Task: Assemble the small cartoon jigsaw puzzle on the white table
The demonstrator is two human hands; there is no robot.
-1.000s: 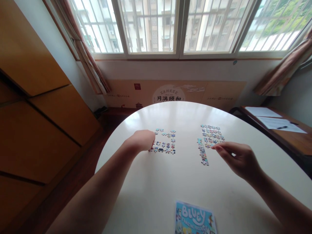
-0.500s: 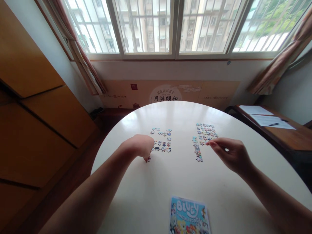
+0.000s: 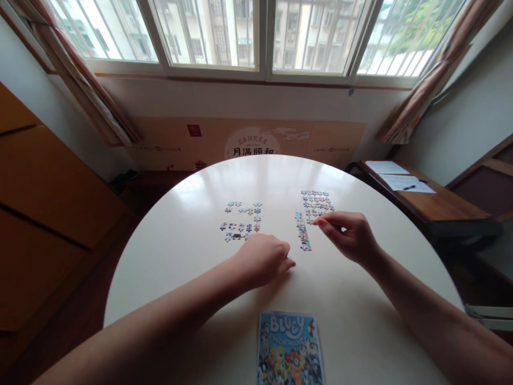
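Note:
On the round white table lie two groups of small puzzle pieces. The loose pieces are spread on the left. A joined section with a strip running toward me lies on the right. My left hand rests on the table between the groups, its fingers curled in a pinch; what they hold is hidden. My right hand hovers at the joined section, thumb and forefinger pinched together at its edge, on something too small to name.
A blue Bluey puzzle box lies at the near table edge. A wooden side desk with papers and a pen stands at the right. Wooden cabinets line the left, and windows run along the back.
My left hand drew back from the loose pieces and slid right to the middle of the table. My right hand stayed by the joined section. The view tilted down and left.

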